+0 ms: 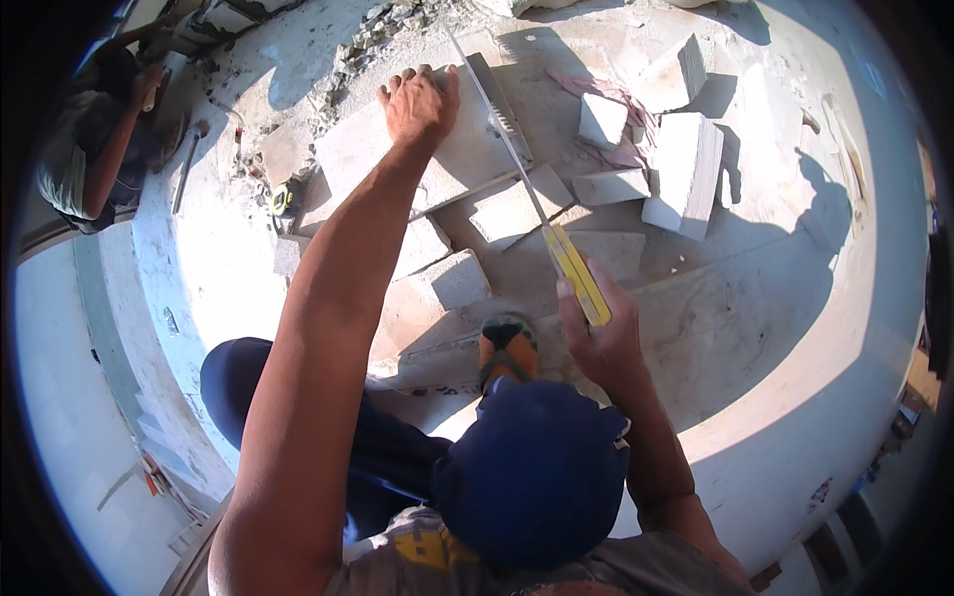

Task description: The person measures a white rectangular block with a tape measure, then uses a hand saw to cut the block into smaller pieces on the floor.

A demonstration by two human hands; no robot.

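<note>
My left hand point(415, 107) presses on a large pale block point(360, 149), its fingers bent over the top near the right end. My right hand point(601, 328) grips the yellow handle of a hand saw point(576, 273). The long thin saw blade runs up and leftward from the handle, across the right end of that block, beside my left hand. Smaller cut pieces point(517, 204) lie just below and right of the large block.
More white blocks point(681, 169) and a pink cloth point(646, 124) lie at right. Rubble point(368, 40) lines the back. A tape measure point(286, 199) and metal bar point(187, 164) are at left, near another person point(94, 149). My sandaled foot point(507, 348) is below the blocks.
</note>
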